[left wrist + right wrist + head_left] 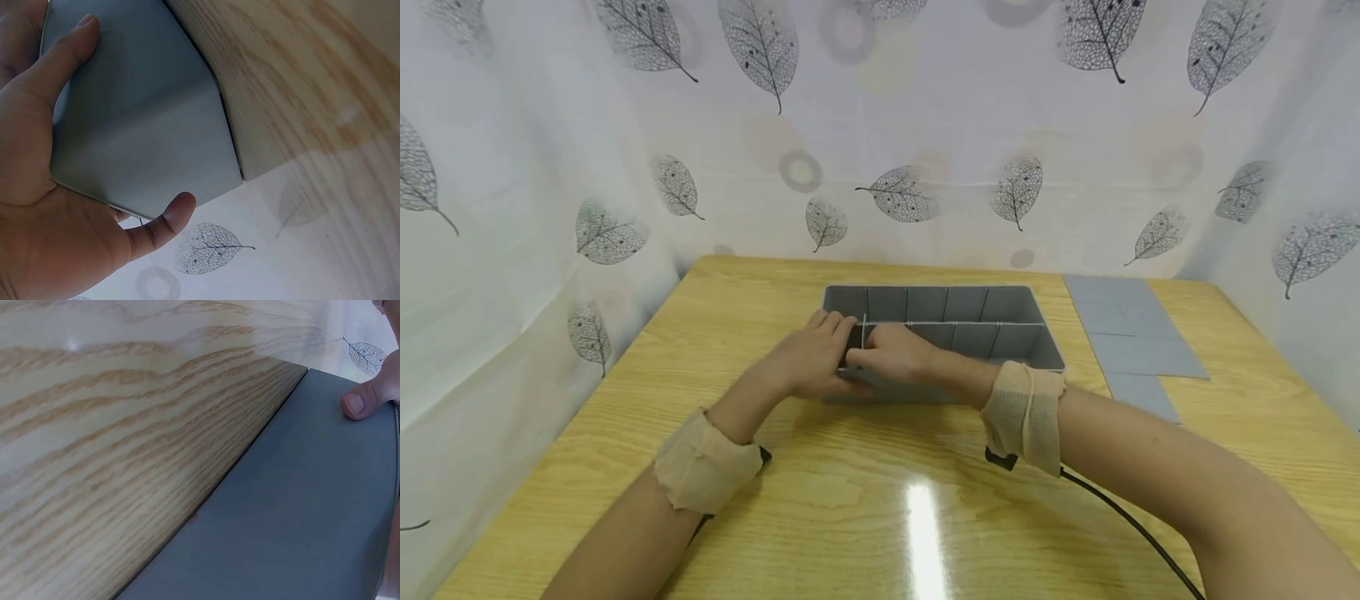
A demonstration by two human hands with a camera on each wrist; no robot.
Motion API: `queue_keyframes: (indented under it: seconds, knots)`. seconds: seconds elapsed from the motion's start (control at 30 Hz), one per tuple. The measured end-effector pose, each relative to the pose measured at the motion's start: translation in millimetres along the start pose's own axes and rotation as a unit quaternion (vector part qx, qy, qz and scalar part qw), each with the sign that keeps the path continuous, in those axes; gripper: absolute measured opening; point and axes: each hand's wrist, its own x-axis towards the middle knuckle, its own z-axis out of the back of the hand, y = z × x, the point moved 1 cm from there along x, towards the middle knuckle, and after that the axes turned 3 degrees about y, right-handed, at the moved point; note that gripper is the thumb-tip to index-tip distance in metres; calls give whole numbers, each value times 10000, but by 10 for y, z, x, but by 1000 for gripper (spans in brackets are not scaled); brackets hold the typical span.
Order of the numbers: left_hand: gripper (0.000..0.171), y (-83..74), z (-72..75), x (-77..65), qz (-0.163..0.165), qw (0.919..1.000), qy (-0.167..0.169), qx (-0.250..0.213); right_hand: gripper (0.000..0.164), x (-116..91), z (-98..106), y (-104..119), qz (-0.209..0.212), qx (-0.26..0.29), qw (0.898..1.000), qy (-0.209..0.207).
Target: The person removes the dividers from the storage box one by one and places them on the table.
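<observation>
A grey compartment box (925, 390) stands on the table, split by thin grey dividers (953, 337) into two rows of compartments. My left hand (816, 358) grips its front left corner; in the left wrist view the thumb (69, 53) lies on the box's front wall (144, 125) and one finger (169, 222) reaches along its side. Inside the front row, near the left end, my right hand (895, 352) pinches a thin divider panel (864, 321) that sticks up above the rim. Its fingertips are hidden within the box. The right wrist view mostly shows the front wall (294, 500).
Flat grey panels (1138, 329) lie overlapping on the wooden table (820, 500) to the right of the box. Behind hangs a leaf-printed curtain (940, 117). A black cable (1135, 525) runs from the right wristband toward the table's front.
</observation>
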Motion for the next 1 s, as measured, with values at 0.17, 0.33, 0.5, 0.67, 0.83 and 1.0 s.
queue_keyframes:
  seconds: [0.17, 0.33, 0.5, 0.67, 0.83, 1.0]
  knots:
    - [99, -1, 3, 1, 3, 10000, -32, -4, 37, -3, 6, 7, 28, -30, 10000, -7]
    - [103, -1, 13, -6, 46, 10000, 15, -4, 38, -34, 15, 15, 53, 28, 10000, 58]
    - [105, -8, 21, -11, 82, 9999, 77, -58, 39, -60, 22, 12, -11, 238, 9996, 143]
    - [105, -8, 12, -5, 71, 9999, 62, -67, 34, -49, 28, -2, -163, 536, 9982, 233]
    - [105, -6, 2, 3, 67, 10000, 5, -52, 32, -44, 38, -19, -190, 708, 9968, 308]
    - [105, -10, 8, 3, 93, 9999, 25, -66, 39, -43, 41, -24, -165, 722, 9967, 319]
